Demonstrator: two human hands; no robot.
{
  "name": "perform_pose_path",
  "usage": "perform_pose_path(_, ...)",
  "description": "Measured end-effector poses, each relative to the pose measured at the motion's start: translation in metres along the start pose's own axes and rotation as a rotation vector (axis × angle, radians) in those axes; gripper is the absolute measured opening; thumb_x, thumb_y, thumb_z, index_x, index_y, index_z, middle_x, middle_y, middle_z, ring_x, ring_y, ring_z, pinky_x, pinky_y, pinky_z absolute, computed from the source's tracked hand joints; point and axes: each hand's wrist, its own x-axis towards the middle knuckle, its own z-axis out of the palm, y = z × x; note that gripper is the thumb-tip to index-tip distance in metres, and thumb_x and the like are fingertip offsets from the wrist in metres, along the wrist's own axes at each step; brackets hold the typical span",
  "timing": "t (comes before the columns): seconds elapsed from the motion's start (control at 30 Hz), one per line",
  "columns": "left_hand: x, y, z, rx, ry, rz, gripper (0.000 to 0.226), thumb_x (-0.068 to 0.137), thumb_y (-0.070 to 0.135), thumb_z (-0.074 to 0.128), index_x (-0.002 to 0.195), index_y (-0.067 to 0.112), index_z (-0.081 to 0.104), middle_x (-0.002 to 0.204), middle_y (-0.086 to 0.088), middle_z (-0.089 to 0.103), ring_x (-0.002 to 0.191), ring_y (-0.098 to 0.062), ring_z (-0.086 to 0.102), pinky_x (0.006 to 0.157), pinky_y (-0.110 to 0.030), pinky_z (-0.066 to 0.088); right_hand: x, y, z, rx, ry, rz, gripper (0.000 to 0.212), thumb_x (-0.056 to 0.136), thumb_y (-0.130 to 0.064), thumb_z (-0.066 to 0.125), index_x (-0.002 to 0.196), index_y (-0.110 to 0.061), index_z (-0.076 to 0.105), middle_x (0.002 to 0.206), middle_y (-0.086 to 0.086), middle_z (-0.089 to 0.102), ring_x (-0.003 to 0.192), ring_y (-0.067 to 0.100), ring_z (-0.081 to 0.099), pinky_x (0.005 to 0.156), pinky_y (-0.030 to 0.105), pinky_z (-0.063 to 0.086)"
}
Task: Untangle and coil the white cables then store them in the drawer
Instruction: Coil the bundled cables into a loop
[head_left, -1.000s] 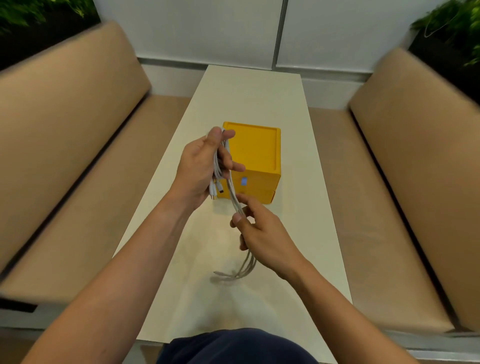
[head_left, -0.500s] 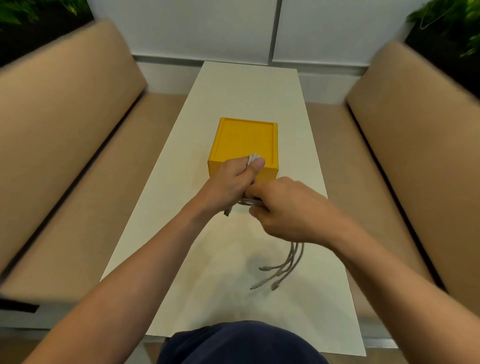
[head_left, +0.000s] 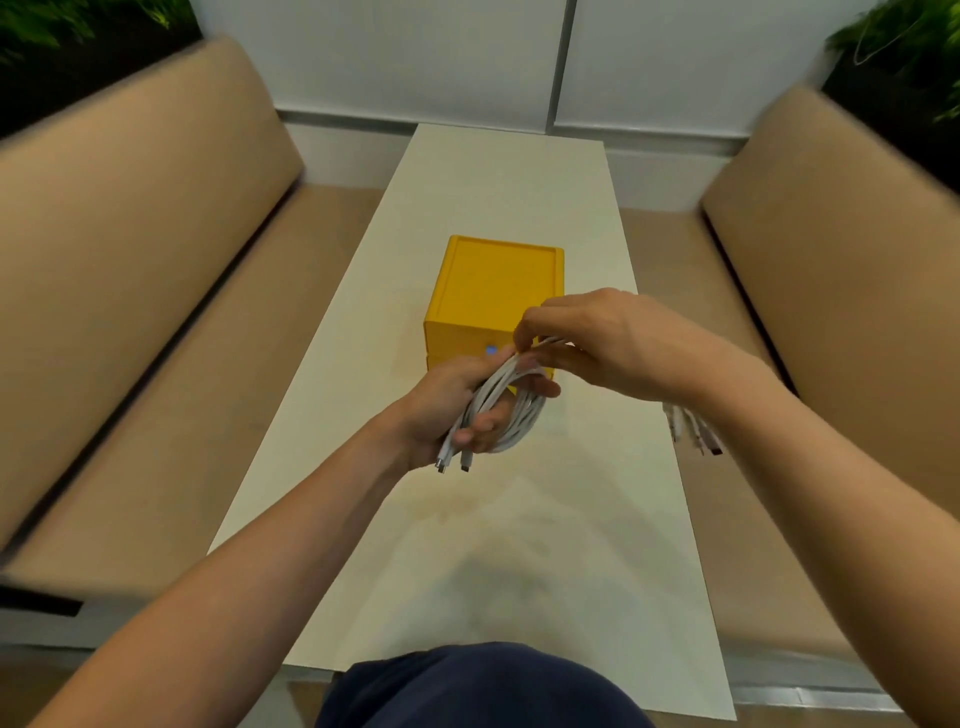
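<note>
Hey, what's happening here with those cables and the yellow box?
A person is winding white cables into a coil above a table. The left hand holds the loops, two plugs poking out below it; the right hand pinches the strands at the top, loose ends dangling under its wrist. The yellow drawer box behind looks shut, so the cables aren't stored yet.

Centre of frame: left hand (head_left: 457, 410) grips looped white cables (head_left: 506, 410), two plugs hanging below the palm. Right hand (head_left: 597, 345) pinches the strands at the loop's top; loose ends (head_left: 693, 431) trail lower right. Behind: yellow drawer box (head_left: 493, 283) on a pale table (head_left: 467, 519).
</note>
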Motion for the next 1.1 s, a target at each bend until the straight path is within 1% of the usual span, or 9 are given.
perform_pose_path(0.2, -0.001, 0.004, -0.005, -0.169, -0.073, 0.060, 0.067, 0.103, 0.053, 0.034, 0.118, -0.003, 0.068, 0.039, 0.004, 0.036, 0.027, -0.004, 0.024, 0.037, -0.020, 0.026, -0.004, 0.014, 0.030, 0.389, 0.186, 0.147, 0.028, 0.107, -0.034, 0.050, 0.124, -0.023, 0.070, 0.107, -0.006, 0.069, 0.098, 0.012, 0.064, 0.086, 0.040, 0.051)
perform_pose_path(0.37, 0.000, 0.003, -0.007, -0.187, -0.056, 0.157, 0.046, 0.101, 0.047, 0.046, 0.096, 0.006, 0.066, 0.039, 0.009, 0.031, 0.025, -0.003, 0.029, 0.039, -0.024, 0.028, -0.017, -0.021, 0.055, 0.928, 0.124, 0.334, 0.047, 0.106, -0.056, 0.028, 0.137, -0.037, 0.057, 0.083, -0.037, 0.056, 0.075, -0.009, 0.054, 0.069, 0.014, 0.039)
perform_pose_path(0.47, 0.002, 0.004, -0.006, -0.306, 0.044, 0.126, 0.042, 0.101, 0.045, 0.045, 0.082, 0.009, 0.057, 0.035, 0.008, 0.031, 0.023, -0.004, 0.032, 0.036, -0.022, 0.031, -0.010, -0.040, 0.076, 0.915, 0.315, 0.357, 0.034, 0.107, -0.049, 0.036, 0.125, -0.029, 0.056, 0.091, -0.024, 0.058, 0.078, -0.004, 0.057, 0.069, 0.016, 0.044)
perform_pose_path(0.57, 0.006, 0.009, -0.002, -0.281, 0.110, 0.097, 0.044, 0.100, 0.048, 0.045, 0.074, 0.013, 0.053, 0.035, 0.007, 0.030, 0.028, -0.007, 0.039, 0.039, -0.021, 0.034, -0.001, -0.053, 0.098, 0.870, 0.532, 0.474, 0.029, 0.109, -0.045, 0.036, 0.120, -0.028, 0.056, 0.086, -0.011, 0.060, 0.071, 0.012, 0.061, 0.063, 0.045, 0.055)
perform_pose_path(0.6, 0.008, 0.010, -0.001, -0.264, 0.130, 0.086, 0.045, 0.101, 0.048, 0.044, 0.074, 0.013, 0.052, 0.036, 0.006, 0.030, 0.031, -0.009, 0.044, 0.042, -0.020, 0.038, 0.000, -0.055, 0.102, 0.889, 0.581, 0.510, 0.028, 0.110, -0.043, 0.037, 0.122, -0.027, 0.056, 0.088, -0.007, 0.063, 0.072, 0.015, 0.063, 0.063, 0.046, 0.057)
perform_pose_path(0.7, 0.016, 0.014, 0.005, -0.239, 0.222, 0.069, 0.048, 0.106, 0.048, 0.043, 0.075, 0.013, 0.053, 0.039, 0.004, 0.031, 0.037, -0.011, 0.047, 0.047, -0.021, 0.043, 0.005, -0.055, 0.101, 0.934, 0.690, 0.622, 0.027, 0.111, -0.033, 0.039, 0.130, -0.022, 0.055, 0.098, -0.014, 0.065, 0.088, -0.003, 0.064, 0.071, 0.016, 0.052)
perform_pose_path(0.77, 0.022, 0.016, 0.012, -0.222, 0.308, 0.067, 0.047, 0.104, 0.050, 0.047, 0.076, 0.013, 0.054, 0.041, 0.004, 0.032, 0.037, -0.010, 0.042, 0.046, -0.022, 0.039, 0.009, -0.054, 0.095, 0.931, 0.708, 0.669, 0.027, 0.111, -0.035, 0.038, 0.132, -0.026, 0.051, 0.101, -0.020, 0.064, 0.091, -0.013, 0.061, 0.071, 0.007, 0.047)
perform_pose_path(0.9, 0.028, 0.020, 0.021, -0.223, 0.382, 0.101, 0.047, 0.103, 0.049, 0.052, 0.072, 0.014, 0.055, 0.043, 0.002, 0.033, 0.039, -0.011, 0.040, 0.049, -0.027, 0.036, 0.008, -0.047, 0.084, 0.790, 0.674, 0.653, 0.031, 0.105, -0.049, 0.045, 0.128, -0.031, 0.054, 0.098, -0.012, 0.070, 0.087, 0.003, 0.068, 0.072, 0.019, 0.054)
perform_pose_path(1.1, 0.026, 0.022, 0.031, -0.147, 0.338, 0.177, 0.048, 0.089, 0.058, 0.057, 0.083, 0.010, 0.059, 0.048, 0.001, 0.035, 0.048, -0.014, 0.045, 0.056, -0.029, 0.043, 0.003, -0.040, 0.083, 0.762, 0.829, 0.653, 0.023, 0.107, -0.038, 0.049, 0.114, -0.022, 0.063, 0.073, -0.005, 0.067, 0.062, 0.008, 0.061, 0.056, 0.023, 0.047)
